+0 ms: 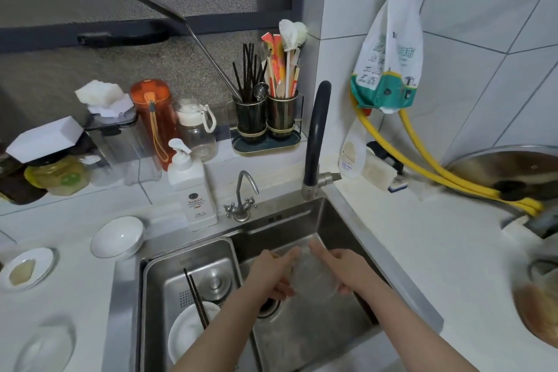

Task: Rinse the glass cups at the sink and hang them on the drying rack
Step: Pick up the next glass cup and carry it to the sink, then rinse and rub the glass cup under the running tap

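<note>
Both hands are down inside the right-hand basin of the steel sink, holding one clear glass cup between them: the left hand wraps its near side and the right hand its far side, fingers curled around the wall of the glass. The cup is blurred and almost see-through, so which way its mouth faces cannot be told, and no water can be seen at the dark faucet that stands beyond the right hand. The likeliest trouble is a slip — wet glass between wet fingers, held just above the drain below the left wrist, would drop onto hard steel and could chip or crack. A second risk lies to the left of the left hand, where the inset drain tray holds a white bowl and black chopsticks; a wide swing on lifting out could knock the glass against the tray's rim. No drying rack is in sight, so the carry to it would be made with a wet grip — another chance for the cup to slide.
</note>
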Demonstrator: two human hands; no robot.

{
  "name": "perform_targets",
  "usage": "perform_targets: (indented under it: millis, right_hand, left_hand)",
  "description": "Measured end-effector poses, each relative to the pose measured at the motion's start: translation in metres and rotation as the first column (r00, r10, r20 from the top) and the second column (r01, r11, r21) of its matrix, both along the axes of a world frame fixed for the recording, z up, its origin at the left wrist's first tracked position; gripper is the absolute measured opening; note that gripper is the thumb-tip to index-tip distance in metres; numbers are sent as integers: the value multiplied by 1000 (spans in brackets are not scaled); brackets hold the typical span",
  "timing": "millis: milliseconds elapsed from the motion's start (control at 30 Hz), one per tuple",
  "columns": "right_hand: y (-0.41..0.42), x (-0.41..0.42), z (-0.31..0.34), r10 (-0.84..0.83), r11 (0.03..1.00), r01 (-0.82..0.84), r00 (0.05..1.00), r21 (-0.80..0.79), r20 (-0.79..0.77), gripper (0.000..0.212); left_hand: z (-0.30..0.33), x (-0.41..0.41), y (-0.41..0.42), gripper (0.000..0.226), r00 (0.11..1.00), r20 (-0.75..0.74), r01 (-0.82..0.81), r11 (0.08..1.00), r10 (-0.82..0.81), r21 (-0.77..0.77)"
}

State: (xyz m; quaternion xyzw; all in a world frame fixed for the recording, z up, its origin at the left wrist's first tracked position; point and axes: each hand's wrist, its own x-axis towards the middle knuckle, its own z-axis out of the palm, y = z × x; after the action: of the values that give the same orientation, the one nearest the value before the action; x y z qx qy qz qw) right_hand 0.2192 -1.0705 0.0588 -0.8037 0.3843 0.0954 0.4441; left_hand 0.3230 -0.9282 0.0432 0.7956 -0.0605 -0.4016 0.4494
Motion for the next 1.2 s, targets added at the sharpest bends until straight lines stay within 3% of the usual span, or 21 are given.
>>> perform_targets:
  millis: [200, 367, 600, 700, 800, 900, 967, 1033, 1133, 1200]
  right_hand:
    - [-11, -2, -6, -3, 991, -9, 996, 137, 92, 66]
    - [-18, -7, -2, -16, 944, -65, 970, 324, 241, 39]
    - [-40, -7, -13, 157, 907, -295, 898, 299, 410, 62]
    - [-48, -1, -16, 181, 914, -329, 854, 237, 488, 62]
    - [-55, 4, -23, 205, 900, -367, 831, 233, 517, 82]
    - [-62, 11, -31, 246, 885, -411, 812, 220, 529, 93]
    - [-65, 17, -36, 269, 887, -421, 806, 191, 527, 96]
    - [-68, 20, -39, 259, 884, -419, 808, 207, 530, 98]
    - [-80, 21, -32, 265, 843, -460, 806, 280, 529, 89]
    - [-93, 26, -22, 295, 807, -507, 792, 304, 535, 68]
  left_hand:
    - [-5, -2, -11, 69, 999, -5, -42, 999, 42, -23]
    - [-4, -8, -14, 55, 989, 44, -133, 983, 139, -126]
    - [-2, -10, -12, 49, 977, 140, -115, 951, 160, -286]
    - [0, -12, -13, 58, 969, 220, -55, 969, 110, -242]
    - [0, -12, -15, 79, 962, 250, -52, 975, 106, -214]
    - [7, -13, -18, 71, 950, 311, 29, 983, 30, -182]
    - [8, -13, -21, 89, 940, 341, 62, 986, -6, -154]
    - [9, -15, -26, 99, 924, 382, 55, 988, 4, -145]
    - [8, -15, -37, 79, 916, 386, -19, 974, 108, -227]
    - [7, -14, -44, 70, 912, 372, -72, 961, 172, -266]
